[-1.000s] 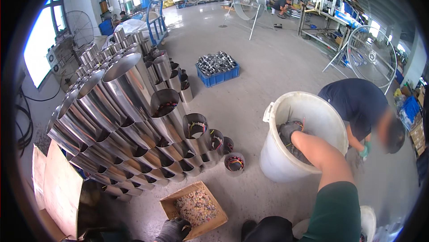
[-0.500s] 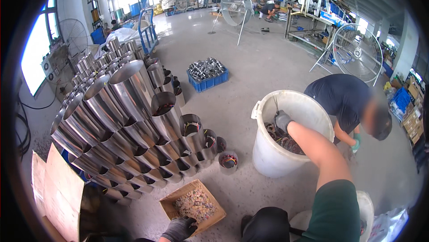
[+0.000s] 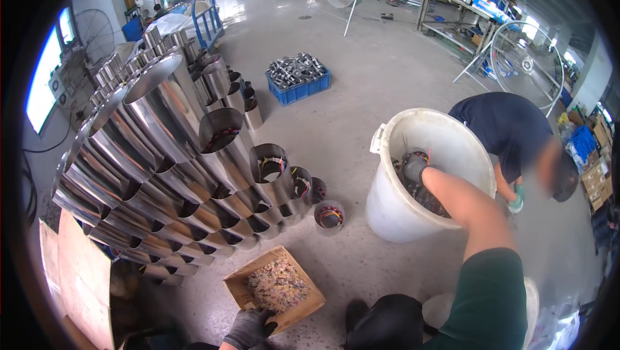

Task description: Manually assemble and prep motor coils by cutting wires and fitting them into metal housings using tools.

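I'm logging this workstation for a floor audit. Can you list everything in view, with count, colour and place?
bucket: one, white plastic, right of centre on the floor, dark parts inside
cardboard box: one, brown, open, bottom centre, filled with small mixed bits
metal cylinders: many, shiny silver, stacked on their sides at left, several showing coloured wires inside
blue crate: one, blue, on the floor beyond the stack, full of grey metal parts
round wire guards: at least two, silver, on stands at top and right
co-worker: one, dark blue top, bending behind the bucket
left hand: dark grey glove, at the cardboard box's near edge
right hand: dark glove, reaching into the bucket among the parts
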`<state>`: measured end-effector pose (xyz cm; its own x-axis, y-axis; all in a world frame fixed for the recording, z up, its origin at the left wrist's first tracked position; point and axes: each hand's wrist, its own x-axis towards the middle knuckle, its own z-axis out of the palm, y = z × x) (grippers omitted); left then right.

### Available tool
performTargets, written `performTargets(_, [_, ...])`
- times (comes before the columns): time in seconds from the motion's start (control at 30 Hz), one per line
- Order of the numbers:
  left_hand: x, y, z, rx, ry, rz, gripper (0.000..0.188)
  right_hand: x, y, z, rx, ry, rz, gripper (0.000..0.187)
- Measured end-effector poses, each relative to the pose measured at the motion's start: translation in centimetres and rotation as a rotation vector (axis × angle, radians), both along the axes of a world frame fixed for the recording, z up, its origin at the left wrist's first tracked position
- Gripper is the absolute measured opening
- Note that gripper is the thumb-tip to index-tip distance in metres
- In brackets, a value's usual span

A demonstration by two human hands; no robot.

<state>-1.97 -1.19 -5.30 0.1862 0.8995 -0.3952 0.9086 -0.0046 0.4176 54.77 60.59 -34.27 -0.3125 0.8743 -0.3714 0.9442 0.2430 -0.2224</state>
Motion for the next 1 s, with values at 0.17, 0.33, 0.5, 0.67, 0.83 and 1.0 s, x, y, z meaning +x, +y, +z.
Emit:
performTargets(0.17, [-0.5,0.6,-0.8,-0.026,-0.006,-0.019,0.038,1.9,-4.2,1.4,0.067,-0.165,-0.058,0.054])
performTargets(0.33, [-0.8,0.4,-1.2,0.012,-0.021,-0.040,0.038,-3.6,-4.8,7.9,0.181,-0.299,-0.131,0.060])
performTargets(0.5, [-0.9,-1.1,-0.5,-0.011,0.005,0.014,0.037,-12.3,-11.7,18.4,0.135,-0.219,-0.171,0.067])
performTargets(0.67, [-0.8,-1.1,0.4,0.033,0.011,-0.042,0.037,-11.2,-15.3,30.8,0.134,-0.150,-0.186,0.062])
performTargets(0.83, [-0.2,-2.0,2.7,0.136,-0.029,-0.044,0.040,-8.7,-19.1,37.7,0.441,-0.066,-0.233,0.048])
performTargets(1.0, [1.1,-3.8,3.7,0.285,-0.060,-0.065,0.046,-7.7,-24.7,44.0,0.683,0.301,-0.358,0.038])
